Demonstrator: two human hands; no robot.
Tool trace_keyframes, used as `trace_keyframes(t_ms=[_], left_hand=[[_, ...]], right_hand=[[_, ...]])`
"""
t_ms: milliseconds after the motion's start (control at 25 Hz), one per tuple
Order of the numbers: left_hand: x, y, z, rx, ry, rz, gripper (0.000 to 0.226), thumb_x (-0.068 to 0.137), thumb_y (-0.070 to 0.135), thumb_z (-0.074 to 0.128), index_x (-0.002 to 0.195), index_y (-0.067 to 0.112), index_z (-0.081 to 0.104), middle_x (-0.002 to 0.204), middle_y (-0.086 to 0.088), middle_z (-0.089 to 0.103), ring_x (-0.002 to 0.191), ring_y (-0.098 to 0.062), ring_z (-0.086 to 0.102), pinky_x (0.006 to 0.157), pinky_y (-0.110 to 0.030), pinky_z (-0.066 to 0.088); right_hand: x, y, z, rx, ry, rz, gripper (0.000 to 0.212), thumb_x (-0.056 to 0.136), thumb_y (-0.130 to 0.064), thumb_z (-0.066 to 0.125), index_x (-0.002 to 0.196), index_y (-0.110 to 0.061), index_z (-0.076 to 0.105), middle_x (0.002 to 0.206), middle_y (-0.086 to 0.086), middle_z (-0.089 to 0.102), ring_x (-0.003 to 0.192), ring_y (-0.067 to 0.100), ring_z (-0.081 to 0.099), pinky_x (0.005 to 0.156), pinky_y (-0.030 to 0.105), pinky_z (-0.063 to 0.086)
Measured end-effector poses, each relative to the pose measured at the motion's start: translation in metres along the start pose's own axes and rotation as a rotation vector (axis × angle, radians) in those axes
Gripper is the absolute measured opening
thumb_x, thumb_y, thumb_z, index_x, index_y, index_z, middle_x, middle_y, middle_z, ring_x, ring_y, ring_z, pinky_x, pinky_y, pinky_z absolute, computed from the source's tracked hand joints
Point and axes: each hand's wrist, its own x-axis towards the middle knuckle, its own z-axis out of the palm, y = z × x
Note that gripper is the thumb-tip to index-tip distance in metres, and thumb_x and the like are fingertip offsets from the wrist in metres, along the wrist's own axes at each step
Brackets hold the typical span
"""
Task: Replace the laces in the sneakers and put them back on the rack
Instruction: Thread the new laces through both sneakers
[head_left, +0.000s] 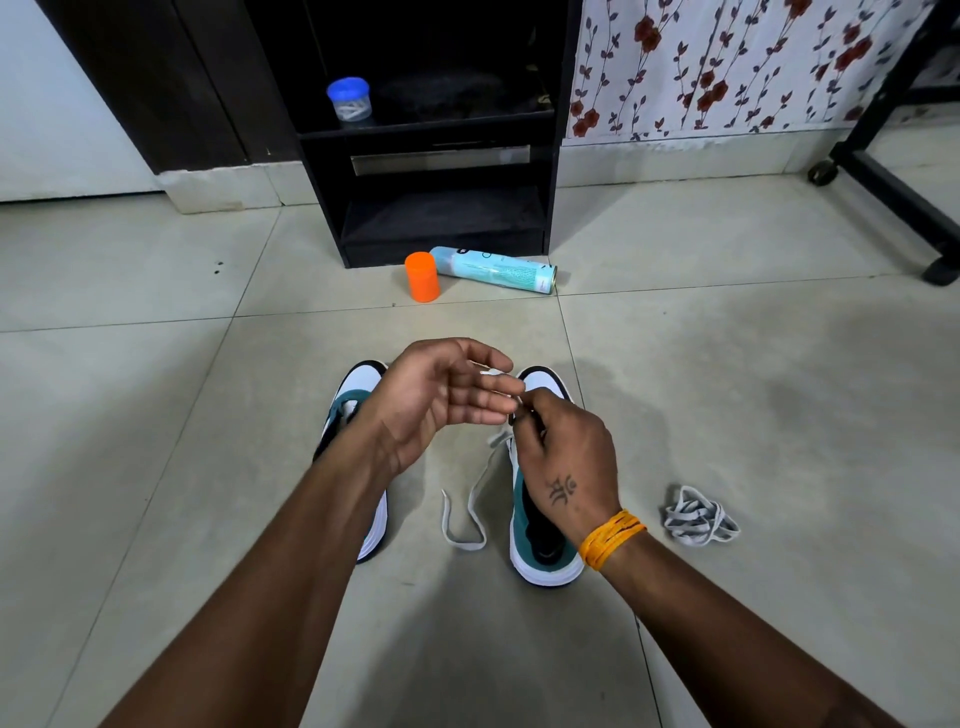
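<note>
Two white, teal and black sneakers stand side by side on the tiled floor, the left sneaker (363, 457) partly under my left forearm and the right sneaker (540, 551) under my right hand. A white lace (470, 512) trails from the right sneaker's front onto the floor between the shoes. My right hand (563, 462) pinches this lace above the shoe. My left hand (441, 400) hovers palm up beside it, fingers relaxed, with the lace's tip lying at its fingertips. A second, bundled grey-white lace (698, 517) lies on the floor to the right.
A black shoe rack (441, 208) stands ahead against the wall, with a blue-lidded jar (349, 100) on its upper shelf. A spray can (493, 270) lies in front of it beside its orange cap (422, 276). A black wheeled stand (898, 182) is at the right.
</note>
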Motion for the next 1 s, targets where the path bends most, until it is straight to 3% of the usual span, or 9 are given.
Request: trace_keyframes(t_ms=[120, 200, 280, 440, 520, 720, 880, 1000], left_hand=[[0.004, -0.01, 0.0, 0.046, 0.054, 0.056, 0.02, 0.088, -0.002, 0.055, 0.101, -0.001, 0.07, 0.097, -0.024, 0.077, 0.078, -0.029, 0.076, 0.078, -0.038, 0.064], [0.007, -0.015, 0.0, 0.11, 0.115, 0.095, 0.011, 0.096, -0.001, 0.06, 0.1, 0.0, 0.071, 0.092, -0.021, 0.077, 0.073, -0.027, 0.074, 0.075, -0.036, 0.063], [0.011, -0.02, 0.001, 0.199, 0.19, 0.147, 0.009, 0.094, 0.001, 0.066, 0.094, 0.005, 0.074, 0.086, -0.014, 0.075, 0.066, -0.02, 0.066, 0.07, -0.034, 0.059], [0.017, -0.026, 0.006, 0.254, 0.28, 0.179, 0.011, 0.093, 0.003, 0.066, 0.086, 0.01, 0.073, 0.093, -0.016, 0.075, 0.063, -0.018, 0.059, 0.063, -0.034, 0.054], [0.02, -0.029, 0.01, 0.258, 0.292, 0.178, 0.011, 0.094, 0.004, 0.064, 0.089, 0.01, 0.072, 0.086, -0.012, 0.076, 0.057, -0.02, 0.056, 0.057, -0.031, 0.051], [0.035, -0.051, 0.033, 0.645, 0.313, 0.258, 0.011, 0.087, 0.015, 0.075, 0.081, 0.023, 0.079, 0.066, 0.009, 0.07, 0.053, 0.0, 0.056, 0.057, -0.02, 0.044], [0.039, -0.081, 0.048, 0.91, 0.24, 0.242, 0.01, 0.083, 0.02, 0.071, 0.082, 0.026, 0.078, 0.08, 0.011, 0.074, 0.077, -0.007, 0.068, 0.074, -0.028, 0.055], [0.036, -0.094, 0.046, 1.099, 0.251, 0.327, 0.011, 0.081, 0.026, 0.065, 0.086, 0.029, 0.074, 0.087, 0.008, 0.068, 0.081, -0.017, 0.067, 0.07, -0.033, 0.054]], right_hand=[[-0.004, 0.001, 0.001, 0.059, -0.023, 0.032, 0.015, 0.097, -0.016, 0.059, 0.106, -0.019, 0.07, 0.07, -0.001, 0.063, 0.064, 0.022, 0.056, 0.057, 0.03, 0.027], [-0.007, 0.002, 0.0, 0.104, -0.018, 0.066, 0.028, 0.097, -0.016, 0.058, 0.123, -0.022, 0.065, 0.063, -0.008, 0.055, 0.061, 0.018, 0.052, 0.057, 0.034, 0.034], [-0.009, 0.004, -0.004, 0.148, 0.007, 0.11, 0.032, 0.096, -0.016, 0.059, 0.127, -0.024, 0.06, 0.06, -0.009, 0.053, 0.06, 0.017, 0.052, 0.059, 0.038, 0.041], [-0.016, 0.018, -0.013, 0.192, 0.084, 0.312, 0.03, 0.094, -0.021, 0.062, 0.123, -0.026, 0.062, 0.072, -0.011, 0.065, 0.067, 0.016, 0.061, 0.069, 0.036, 0.049], [-0.022, 0.026, -0.016, 0.166, 0.095, 0.355, 0.029, 0.09, -0.026, 0.066, 0.119, -0.027, 0.063, 0.083, -0.012, 0.067, 0.071, 0.011, 0.062, 0.071, 0.033, 0.049], [-0.031, 0.038, -0.006, -0.022, -0.058, 0.307, 0.031, 0.085, -0.042, 0.068, 0.112, -0.028, 0.064, 0.103, -0.006, 0.06, 0.092, 0.018, 0.062, 0.074, 0.035, 0.052], [-0.035, 0.048, 0.001, -0.04, -0.109, 0.272, 0.024, 0.085, -0.025, 0.064, 0.108, -0.021, 0.066, 0.103, 0.0, 0.06, 0.092, 0.024, 0.063, 0.074, 0.037, 0.052], [-0.039, 0.051, 0.003, 0.02, -0.069, 0.277, 0.022, 0.088, -0.018, 0.062, 0.109, -0.021, 0.067, 0.105, -0.001, 0.06, 0.095, 0.022, 0.063, 0.08, 0.038, 0.053]])
